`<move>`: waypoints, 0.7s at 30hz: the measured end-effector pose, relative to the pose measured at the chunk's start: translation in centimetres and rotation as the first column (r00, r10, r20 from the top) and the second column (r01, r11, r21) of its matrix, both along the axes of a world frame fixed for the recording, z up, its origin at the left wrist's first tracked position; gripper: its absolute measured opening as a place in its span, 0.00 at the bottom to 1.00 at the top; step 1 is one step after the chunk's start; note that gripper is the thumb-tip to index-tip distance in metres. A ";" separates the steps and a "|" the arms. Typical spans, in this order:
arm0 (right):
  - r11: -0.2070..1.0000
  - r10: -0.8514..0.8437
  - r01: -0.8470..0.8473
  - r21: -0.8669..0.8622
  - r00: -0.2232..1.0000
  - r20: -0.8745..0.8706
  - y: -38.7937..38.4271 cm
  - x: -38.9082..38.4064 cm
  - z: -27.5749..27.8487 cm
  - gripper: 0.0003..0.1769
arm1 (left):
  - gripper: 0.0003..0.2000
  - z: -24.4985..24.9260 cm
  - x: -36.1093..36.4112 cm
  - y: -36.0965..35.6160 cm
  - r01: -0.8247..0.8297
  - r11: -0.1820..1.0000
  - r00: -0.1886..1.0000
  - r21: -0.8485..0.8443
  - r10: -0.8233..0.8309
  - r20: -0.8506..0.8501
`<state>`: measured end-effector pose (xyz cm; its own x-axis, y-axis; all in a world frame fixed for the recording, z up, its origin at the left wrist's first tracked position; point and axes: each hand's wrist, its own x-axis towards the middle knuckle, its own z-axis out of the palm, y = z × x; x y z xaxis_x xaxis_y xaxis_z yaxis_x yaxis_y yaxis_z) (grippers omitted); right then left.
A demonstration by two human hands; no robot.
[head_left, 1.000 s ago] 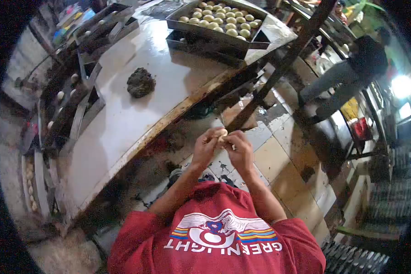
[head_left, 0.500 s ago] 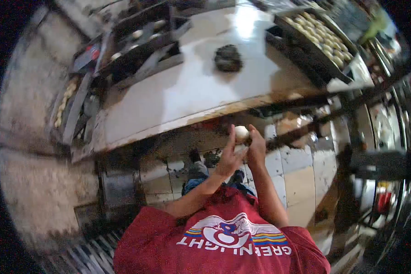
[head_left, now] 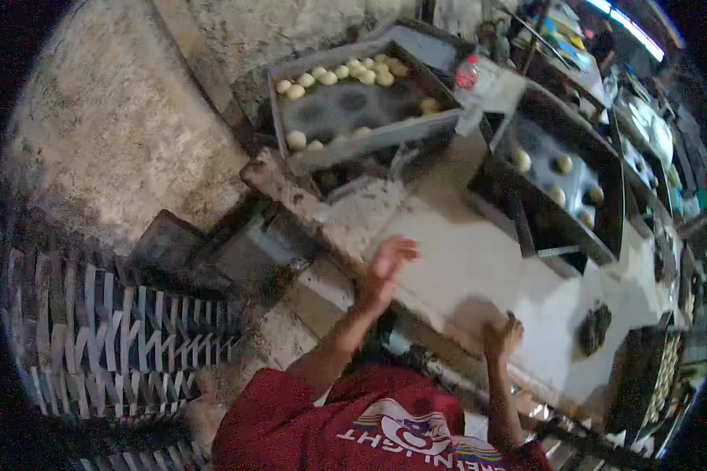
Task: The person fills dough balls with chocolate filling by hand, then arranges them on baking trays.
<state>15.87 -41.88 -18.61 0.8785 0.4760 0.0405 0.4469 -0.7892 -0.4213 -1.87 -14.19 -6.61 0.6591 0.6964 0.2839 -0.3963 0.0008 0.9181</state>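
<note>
My left hand (head_left: pixel 389 268) is raised over the near edge of the white table (head_left: pixel 463 251), blurred, with its fingers stretched out and nothing visible in them. Farther right, my right hand (head_left: pixel 504 339) hovers low by the same edge, fingers partly bent and apart, and no ball shows in it. Ahead of my left hand is a metal tray (head_left: pixel 330 153) with pale dough balls (head_left: pixel 327 77) along its far side and a few along its near side. A second dark tray (head_left: pixel 542 145) to the right holds several spaced dough balls (head_left: pixel 563 164).
A dark lump (head_left: pixel 595 330) lies on the table at the right. Beyond the table stands a bottle with a red label (head_left: pixel 467 72). A rough wall (head_left: pixel 118 118) rises at the left, above slatted racks (head_left: pixel 126 345). Another tray (head_left: pixel 660 385) of dough balls sits at the far right.
The view has swung left toward the wall and trays. My hands, together around a dough ball before, are now apart. The ball is no longer seen in them.
</note>
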 end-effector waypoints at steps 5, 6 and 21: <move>0.990 -0.124 0.140 0.006 0.857 0.501 0.1 5.0 2.0 0.22 | 0.09 7.6 -2.8 18.5 -0.415 0.844 0.874 0.338 0.474 -0.109; 0.955 -0.282 0.294 0.041 0.857 0.432 1.2 6.6 1.2 0.20 | 0.10 9.5 -3.0 22.2 -0.389 0.773 0.819 0.501 0.539 -0.196; 0.923 -0.356 0.377 0.072 0.772 0.527 1.9 4.4 3.2 0.06 | 0.16 7.3 -1.1 39.1 0.700 0.414 0.301 0.582 0.567 -0.766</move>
<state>20.28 -39.94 -15.42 0.8366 0.1324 0.5315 0.2634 -0.9481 -0.1783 -2.97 24.91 0.65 0.8700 0.4600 -0.1773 0.4753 -0.8782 0.0538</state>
